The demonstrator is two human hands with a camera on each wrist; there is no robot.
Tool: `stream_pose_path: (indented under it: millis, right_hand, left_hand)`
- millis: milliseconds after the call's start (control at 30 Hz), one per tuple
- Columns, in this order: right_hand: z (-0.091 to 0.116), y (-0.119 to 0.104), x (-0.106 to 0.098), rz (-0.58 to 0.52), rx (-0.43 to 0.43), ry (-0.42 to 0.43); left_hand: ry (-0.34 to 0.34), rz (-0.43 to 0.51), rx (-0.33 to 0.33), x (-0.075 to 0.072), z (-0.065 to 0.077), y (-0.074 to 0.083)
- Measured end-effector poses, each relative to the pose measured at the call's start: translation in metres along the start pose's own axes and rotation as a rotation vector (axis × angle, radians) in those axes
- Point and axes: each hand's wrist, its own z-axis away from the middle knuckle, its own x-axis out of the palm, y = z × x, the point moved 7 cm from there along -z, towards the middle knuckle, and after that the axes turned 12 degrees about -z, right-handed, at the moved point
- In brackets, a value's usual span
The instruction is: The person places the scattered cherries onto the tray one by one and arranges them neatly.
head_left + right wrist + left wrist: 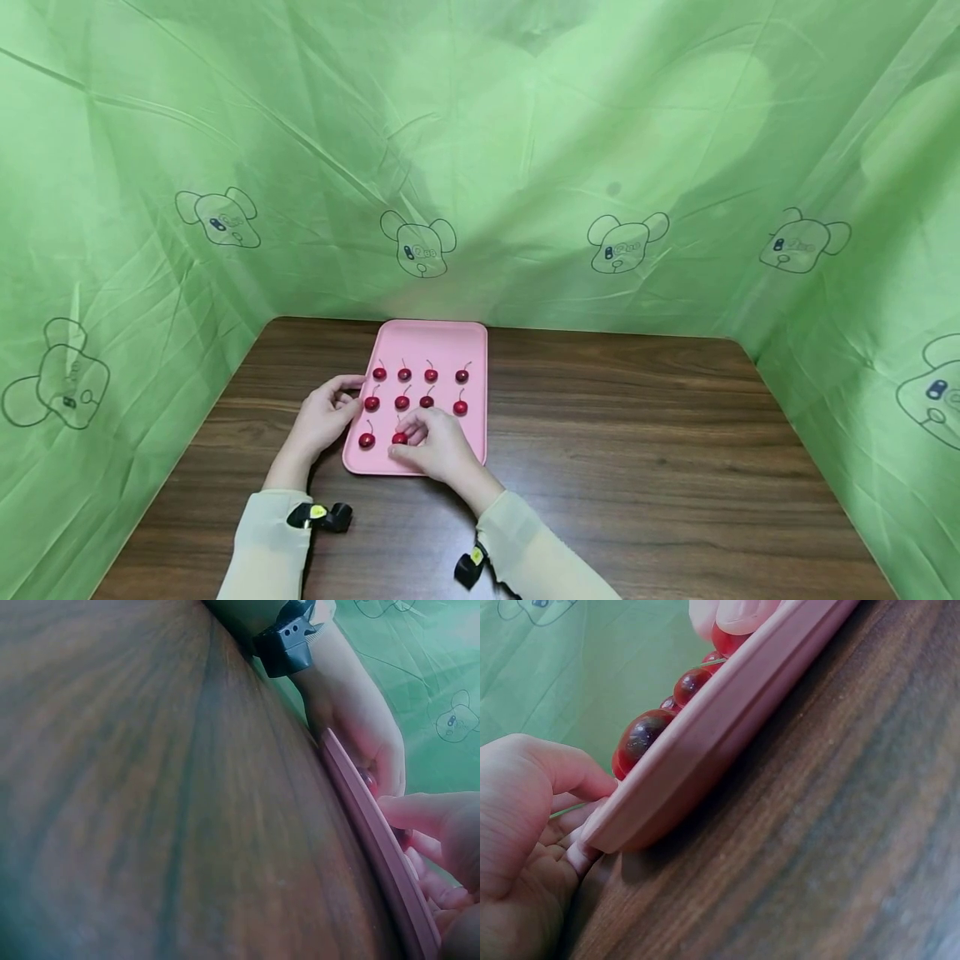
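A pink tray (431, 342) lies on the wooden table, with several red cherries set out in rows on it, their stems pointing up. My left hand (322, 421) grips the tray's left edge; in the left wrist view, its thumb (585, 769) is at the rim and the other fingers are partly hidden. Over the front row, my right hand (435, 446) pinches a cherry (399, 438) between thumb and fingers, low over the tray. Left of it sits another front-row cherry (366, 441). The right hand covers the tray's front right part.
The brown wooden table (637, 450) extends right of the tray and in front of it. Green fabric (525, 167) with mouse-head drawings encloses the back and both sides. Each wrist wears a black camera band (321, 517).
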Motion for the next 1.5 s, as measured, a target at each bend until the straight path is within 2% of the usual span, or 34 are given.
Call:
stream_pose_path:
  millis: [1033, 1500]
  right_hand:
    - [0.0012, -0.0023, -0.0011, 0.008, -0.011, -0.033]
    - [0.0020, -0.0005, -0.0065, 0.000, 0.006, 0.032]
  left_hand:
    - [0.013, 0.002, -0.005, -0.0012, 0.0003, -0.0005]
    - [0.000, -0.005, -0.004, 0.0005, 0.0008, 0.0000]
